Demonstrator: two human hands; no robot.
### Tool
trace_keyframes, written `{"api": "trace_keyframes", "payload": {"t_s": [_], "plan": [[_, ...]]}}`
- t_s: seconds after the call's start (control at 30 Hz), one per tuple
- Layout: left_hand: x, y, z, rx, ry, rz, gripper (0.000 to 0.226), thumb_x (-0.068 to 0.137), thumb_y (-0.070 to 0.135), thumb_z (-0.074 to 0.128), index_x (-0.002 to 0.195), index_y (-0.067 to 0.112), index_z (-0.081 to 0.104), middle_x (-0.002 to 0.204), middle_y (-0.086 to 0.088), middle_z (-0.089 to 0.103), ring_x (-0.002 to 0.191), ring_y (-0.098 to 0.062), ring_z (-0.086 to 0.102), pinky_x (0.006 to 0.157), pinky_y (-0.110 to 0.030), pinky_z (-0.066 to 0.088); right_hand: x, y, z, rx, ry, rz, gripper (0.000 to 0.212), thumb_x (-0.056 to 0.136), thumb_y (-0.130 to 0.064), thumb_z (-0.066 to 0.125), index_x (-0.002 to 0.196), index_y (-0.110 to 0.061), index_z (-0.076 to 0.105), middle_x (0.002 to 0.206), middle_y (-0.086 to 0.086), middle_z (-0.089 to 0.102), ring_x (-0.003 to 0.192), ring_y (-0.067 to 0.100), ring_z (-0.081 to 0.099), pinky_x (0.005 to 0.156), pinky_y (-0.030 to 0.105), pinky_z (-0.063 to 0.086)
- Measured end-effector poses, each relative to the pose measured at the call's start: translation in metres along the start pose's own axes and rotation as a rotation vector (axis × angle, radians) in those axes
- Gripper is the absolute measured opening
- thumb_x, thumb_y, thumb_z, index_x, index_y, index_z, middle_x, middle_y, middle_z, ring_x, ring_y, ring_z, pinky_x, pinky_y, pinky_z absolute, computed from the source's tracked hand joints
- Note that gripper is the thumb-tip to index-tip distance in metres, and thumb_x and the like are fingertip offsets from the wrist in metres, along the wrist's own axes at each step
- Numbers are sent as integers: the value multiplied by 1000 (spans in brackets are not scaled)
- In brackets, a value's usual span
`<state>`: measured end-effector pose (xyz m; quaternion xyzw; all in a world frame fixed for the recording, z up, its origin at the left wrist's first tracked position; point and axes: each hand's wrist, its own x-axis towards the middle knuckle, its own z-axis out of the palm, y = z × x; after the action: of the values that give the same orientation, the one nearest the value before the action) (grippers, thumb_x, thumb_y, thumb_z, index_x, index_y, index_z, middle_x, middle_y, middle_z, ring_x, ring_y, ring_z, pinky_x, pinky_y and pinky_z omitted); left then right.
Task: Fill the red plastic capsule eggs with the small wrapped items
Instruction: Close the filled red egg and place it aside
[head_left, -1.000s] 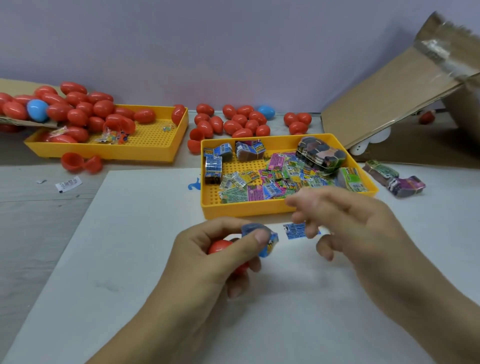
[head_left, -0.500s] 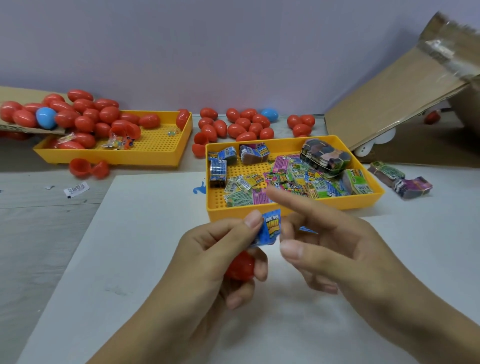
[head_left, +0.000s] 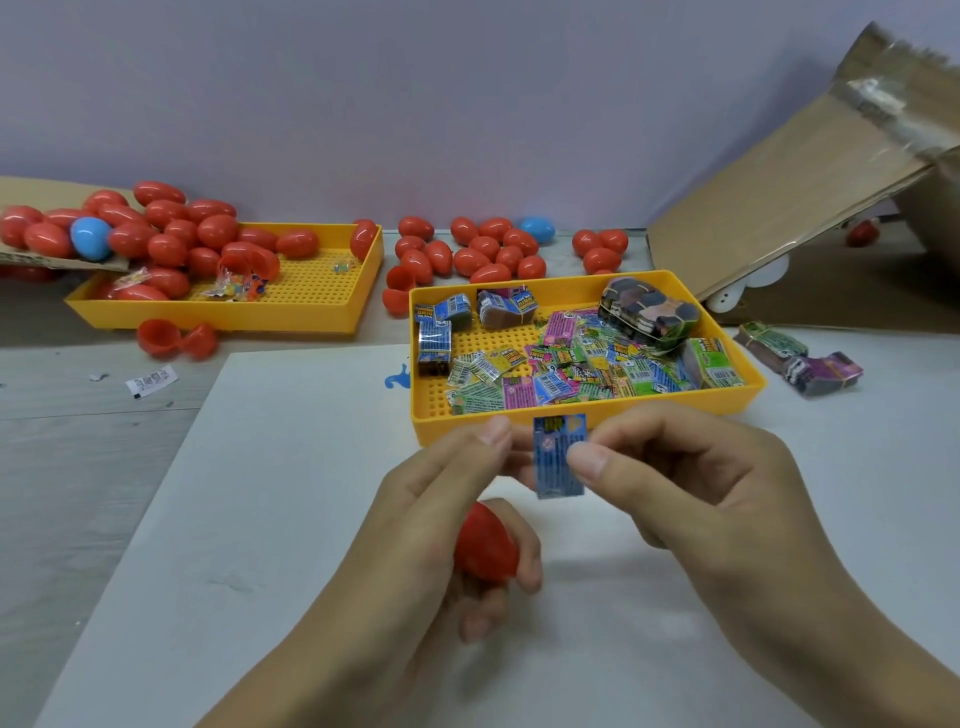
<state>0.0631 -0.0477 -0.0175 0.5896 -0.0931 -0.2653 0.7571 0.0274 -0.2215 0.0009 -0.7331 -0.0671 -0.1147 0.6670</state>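
Both hands work at the centre of the frame, just at six o'clock of the near yellow tray (head_left: 582, 415). The left hand (head_left: 441, 519) cradles a red capsule egg (head_left: 485, 545) in its lower curled fingers while its thumb and forefinger pinch the left edge of a small blue wrapped packet (head_left: 558, 457). The right hand (head_left: 691, 483) pinches the packet's right edge, holding it upright. That packet looks feather-light, thin and crinkly; it should bend easily, so gripping the edges suits folding it down. The egg looks rigid, smooth and a touch slippery, best held around its belly. Whether it's open, I can't tell. More red eggs (head_left: 483, 249) wait at twelve o'clock on the tabletop (head_left: 78, 441).
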Motion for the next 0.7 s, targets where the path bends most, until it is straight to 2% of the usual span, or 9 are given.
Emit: {"api": "trace_keyframes", "payload": {"t_s": [0.13,0.27,0.37,0.47,0.6,0.7], "plan": [[-2,2,6,-1,-2,82,37,77,40,69,102,15,77,56,-11,57,44,-14,53,36,-17,33,2,2,-1,45,8,69,9,72,-22,74,67,-17,70,50,-10,50,44,2,43,47,6,34],[-2,1,9,63,96,149,20,76,33,75,88,18,79,51,-10,54,41,-15,48,37,-17,29,2,1,-2,177,-70,236,19,63,-34,74,65,-16,68,49,-8,38,43,7,30,41,14,28],[-2,2,9,76,156,157,20,69,34,80,82,19,79,49,-9,54,42,-17,44,39,-17,29,3,0,-3,230,-96,319,25,61,-37,72,70,-14,71,55,3,31,45,11,24,40,17,25],[-2,3,8,68,183,167,27,59,39,83,76,19,78,49,-9,54,42,-20,43,39,-17,29,3,-1,-2,248,-111,316,26,64,-38,74,75,-14,75,55,0,29,45,11,22,41,18,23],[-1,7,6,-129,111,111,21,57,29,80,69,13,73,53,-14,51,40,-18,48,36,-13,28,6,-3,-5,370,-141,417,18,58,-34,74,60,-17,68,55,-2,34,45,9,23,39,17,23],[-2,6,8,-8,146,133,24,58,34,79,72,15,74,52,-13,53,38,-17,43,37,-16,28,6,-4,-4,387,-157,423,18,58,-33,73,58,-17,66,55,-3,36,44,9,25,38,17,23]]}}
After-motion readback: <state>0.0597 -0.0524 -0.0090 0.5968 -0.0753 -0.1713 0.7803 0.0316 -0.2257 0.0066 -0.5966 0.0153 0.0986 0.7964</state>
